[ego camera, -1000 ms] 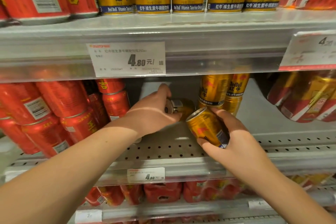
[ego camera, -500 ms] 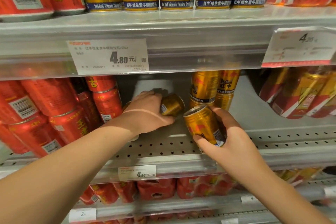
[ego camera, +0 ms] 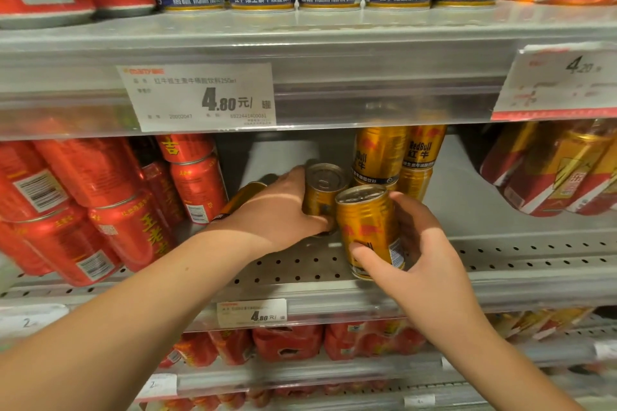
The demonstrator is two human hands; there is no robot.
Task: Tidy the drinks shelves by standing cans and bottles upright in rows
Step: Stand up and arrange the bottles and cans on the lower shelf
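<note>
A gold drink can [ego camera: 367, 230] is held nearly upright, its top leaning slightly left, close to the front edge of the perforated shelf [ego camera: 500, 257]. It is gripped by the right hand [ego camera: 430, 264], thumb across its front and fingers curled behind. Whether its base rests on the shelf cannot be told. Just behind it and to its left, a second gold can [ego camera: 324, 190] is seen upright, lid up, gripped round its lower body by the left hand [ego camera: 277, 213].

Behind the left hand a third gold can [ego camera: 245, 195] lies on its side, its long axis running from back right to front left, partly hidden by the hand. It lies just beside the left hand and well apart from the right, so it is judged to be more readily reached by the left hand. Stacked gold cans [ego camera: 380, 157] stand at the back of the shelf, just right of the held pair. Tilted red cans [ego camera: 100, 210] fill the left end.
</note>
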